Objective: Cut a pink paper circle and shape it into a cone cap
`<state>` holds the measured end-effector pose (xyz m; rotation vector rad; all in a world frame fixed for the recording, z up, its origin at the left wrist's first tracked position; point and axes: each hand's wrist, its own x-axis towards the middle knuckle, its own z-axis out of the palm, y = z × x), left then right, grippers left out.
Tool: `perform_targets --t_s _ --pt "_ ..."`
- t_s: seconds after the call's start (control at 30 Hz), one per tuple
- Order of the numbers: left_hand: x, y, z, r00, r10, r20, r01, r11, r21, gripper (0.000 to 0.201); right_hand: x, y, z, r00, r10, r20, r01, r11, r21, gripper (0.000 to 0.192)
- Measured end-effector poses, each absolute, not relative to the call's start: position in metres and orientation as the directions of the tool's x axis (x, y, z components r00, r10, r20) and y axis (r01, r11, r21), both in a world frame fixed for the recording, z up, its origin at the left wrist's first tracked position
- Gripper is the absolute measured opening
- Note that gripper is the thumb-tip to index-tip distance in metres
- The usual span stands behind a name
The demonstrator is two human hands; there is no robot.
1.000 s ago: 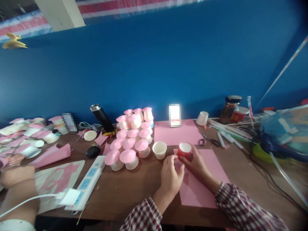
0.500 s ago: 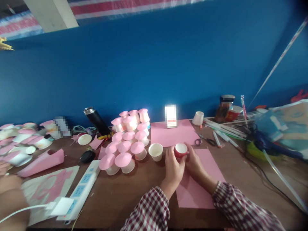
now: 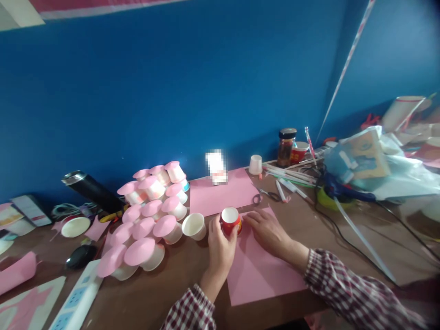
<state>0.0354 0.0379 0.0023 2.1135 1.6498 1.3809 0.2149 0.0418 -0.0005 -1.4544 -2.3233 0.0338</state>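
Note:
My left hand point(image 3: 222, 245) has its thumb and fingers around a small red paper cup point(image 3: 236, 225) with a white round top, standing at the corner of a pink paper sheet point(image 3: 264, 277). Flat on that sheet, just right of the cup, lies my right hand point(image 3: 270, 233); its fingers are stretched out and it holds nothing. A white paper cup point(image 3: 194, 227) stands mouth up to the left of my left hand. Farther left are several upturned cups with pink paper cone tops point(image 3: 140, 251). Behind my hands lies a second pink sheet point(image 3: 223, 195).
Scissors point(image 3: 268, 195) lie right of the back sheet, near an upturned white cup point(image 3: 255, 165). At left are a black flask point(image 3: 92, 190), a black mouse point(image 3: 81, 256) and a power strip point(image 3: 76, 298). A dark-lidded jar point(image 3: 286, 149), straws and a black cable point(image 3: 343, 238) occupy the right.
My right hand has come off the red cup onto the pink sheet; my left hand keeps hold of it. The view has swung right, and another person's arm at left has gone out of view.

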Motion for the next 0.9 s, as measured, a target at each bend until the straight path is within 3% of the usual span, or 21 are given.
perform_targets --t_s 0.17,0.6,0.77,0.9 --pt "0.037 0.038 -0.003 -0.027 0.8 0.6 0.754 -0.377 0.537 0.05 0.211 0.038 -0.002 -0.369 0.887 0.278 0.89 0.424 -0.17 0.036" --pt "0.035 0.042 -0.01 -0.017 0.834 0.552 0.743 -0.359 0.565 0.053 0.214 0.039 0.0 -0.361 0.898 0.25 0.885 0.415 -0.212 0.036" --pt "0.034 0.043 -0.009 -0.04 0.893 0.448 0.672 -0.307 0.674 0.051 0.237 0.056 0.031 -0.435 0.884 0.172 0.806 0.468 -0.362 0.036" --pt "0.034 0.044 -0.006 -0.079 0.94 0.332 0.607 -0.219 0.764 0.052 0.273 0.096 0.057 -0.254 0.958 0.132 0.918 0.282 -0.28 0.026"
